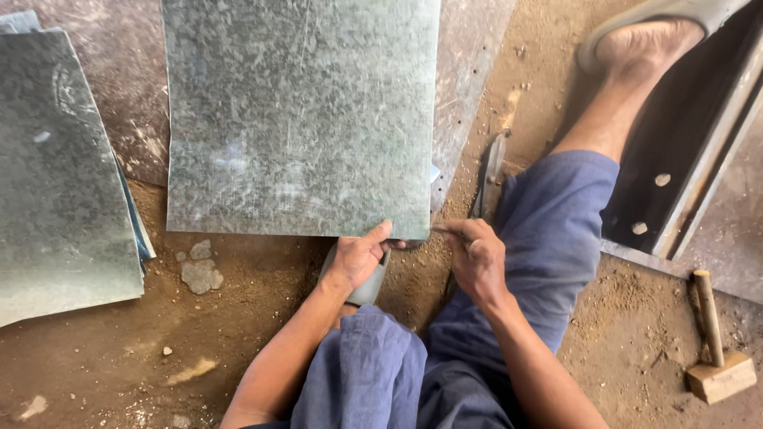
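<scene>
Fingers of the left hand [359, 256] pinched the near edge of a galvanized metal sheet [302, 111], thumb laid on top of its lower right corner and the other fingers curled out of sight beneath. The right hand [474, 258] sat just beside it, closed into a loose fist, its fingertips pressed together on a thin pointed tool [439, 230] whose tip met the same corner of the sheet. That sheet was flat, nearly square, dull grey-green with a mottled, spangled surface and fine scratches, and it lay on the dirt floor [238, 334] straight ahead of the person. A second bare strip of the same metal showed under its right edge.

Blue cloth shorts [548, 238] covered both knees; the right leg stretched out to a foot in a pale sandal [648, 32]. Metal snips [491, 171] lay on the ground between the sheet and that leg.

To the left rested a stack of similar sheets [63, 167], slightly fanned. A dark steel beam [691, 151] with round holes ran along the right, and near it lay a wooden mallet [715, 349] with a blocky head. Small stones [200, 270] dotted the sandy, crumbly floor.
</scene>
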Tool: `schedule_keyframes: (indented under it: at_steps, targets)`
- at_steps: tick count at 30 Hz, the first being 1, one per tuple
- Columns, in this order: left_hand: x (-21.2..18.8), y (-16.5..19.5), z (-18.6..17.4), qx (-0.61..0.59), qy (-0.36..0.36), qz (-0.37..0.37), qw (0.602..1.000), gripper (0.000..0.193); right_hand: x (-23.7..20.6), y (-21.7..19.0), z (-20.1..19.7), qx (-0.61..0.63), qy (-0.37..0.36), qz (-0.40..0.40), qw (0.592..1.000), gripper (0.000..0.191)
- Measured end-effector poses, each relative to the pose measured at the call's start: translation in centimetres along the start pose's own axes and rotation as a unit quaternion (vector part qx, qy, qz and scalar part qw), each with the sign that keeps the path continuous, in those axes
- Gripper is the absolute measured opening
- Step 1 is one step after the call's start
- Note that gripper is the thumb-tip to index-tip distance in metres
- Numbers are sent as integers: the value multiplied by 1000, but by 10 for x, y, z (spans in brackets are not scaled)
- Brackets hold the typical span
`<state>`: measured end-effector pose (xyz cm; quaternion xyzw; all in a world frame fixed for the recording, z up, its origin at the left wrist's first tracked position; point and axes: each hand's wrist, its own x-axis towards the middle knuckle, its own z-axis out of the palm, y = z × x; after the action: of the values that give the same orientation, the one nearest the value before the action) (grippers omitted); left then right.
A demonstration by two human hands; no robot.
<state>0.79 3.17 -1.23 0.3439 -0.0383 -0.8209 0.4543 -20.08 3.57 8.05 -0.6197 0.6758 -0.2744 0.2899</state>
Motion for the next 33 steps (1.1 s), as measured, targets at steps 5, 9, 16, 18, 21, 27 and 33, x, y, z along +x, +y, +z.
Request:
schedule_keyframes:
  at_steps: [5,9,16,18,21,27,33]
  targets:
    - [2,-5,-5,9,7,-9,1000,27,-4,-4,17,-51,19,-119,991,11]
    - [3,-8,-10,11,13,-7,1000,27,2,2,22,-76,23,-187,979,5]
    - [3,-3,-3,21,24,-7,999,27,30,10,31,-116,29,-179,977,3]
    - [2,-4,-1,19,26,2,999,27,14,11,26,-105,15,-180,978,4]
    - [3,-5,-2,19,11,21,1000,26,0,15,23,-81,23,-232,969,3]
    - [6,-5,-3,23,33,1,999,26,30,18,30,-93,43,-220,970,6]
    - [3,-2,3,50,34,23,998,27,-21,-2,18,-61,-5,-143,988,5]
